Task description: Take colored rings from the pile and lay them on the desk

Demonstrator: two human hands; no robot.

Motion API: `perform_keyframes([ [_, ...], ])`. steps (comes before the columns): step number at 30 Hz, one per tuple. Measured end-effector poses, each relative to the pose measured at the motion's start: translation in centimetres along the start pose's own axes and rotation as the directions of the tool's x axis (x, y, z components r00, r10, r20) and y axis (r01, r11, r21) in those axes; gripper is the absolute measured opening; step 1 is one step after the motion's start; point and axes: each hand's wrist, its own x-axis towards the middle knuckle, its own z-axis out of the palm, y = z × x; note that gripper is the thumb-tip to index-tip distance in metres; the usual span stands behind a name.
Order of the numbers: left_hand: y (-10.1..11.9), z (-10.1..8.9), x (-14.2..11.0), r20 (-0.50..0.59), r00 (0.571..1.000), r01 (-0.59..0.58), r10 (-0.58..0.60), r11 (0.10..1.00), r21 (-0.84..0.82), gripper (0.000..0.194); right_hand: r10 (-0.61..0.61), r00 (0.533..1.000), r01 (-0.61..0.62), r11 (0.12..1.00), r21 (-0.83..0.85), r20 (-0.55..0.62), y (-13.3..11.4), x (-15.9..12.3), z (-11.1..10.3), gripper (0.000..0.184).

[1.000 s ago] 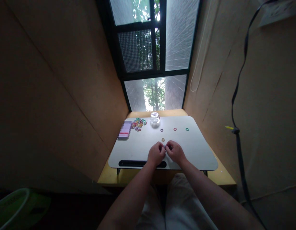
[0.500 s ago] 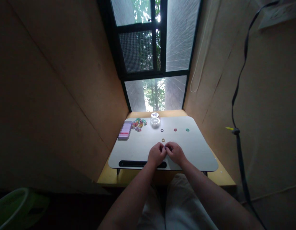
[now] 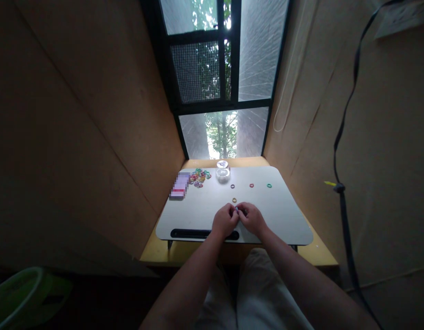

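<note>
My left hand and my right hand meet low over the white lap table, fingertips almost touching. Between their pinched fingers shows a small bluish thing, mostly hidden; its shape is too small to tell. Just beyond the fingertips lies a yellow ring, like a small hair tie. Farther back, a purple ring, a red ring and a green ring lie spaced out in a row. A pile of coloured rings sits at the back left.
Behind the rings stands a clear round tub, with a round lid near it. A blurred-out pinkish box or phone lies by the left edge. The white lap table has a black slot along its front. A green basket is at lower left.
Both hands stay in the same place with fingertips together, shifting only slightly. A little more of the bluish thing shows between them. The rings on the table have not moved.
</note>
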Motion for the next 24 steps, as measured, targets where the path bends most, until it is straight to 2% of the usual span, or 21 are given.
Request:
perform_keyframes([
  [6, 0.08, 0.0, 0.05, 0.011, 1.0, -0.004, 0.004, 1.0, 0.015, 0.012, -0.025, 1.0, 0.025, 0.999, -0.032, 0.011, -0.03, 0.07, -0.08, 0.014],
  [24, 0.46, -0.28, 0.04, 0.001, 1.0, 0.014, -0.014, 1.0, 0.007, 0.013, 0.015, 1.0, -0.015, 0.996, -0.084, 0.0, -0.55, 0.05, -0.38, 0.008],
])
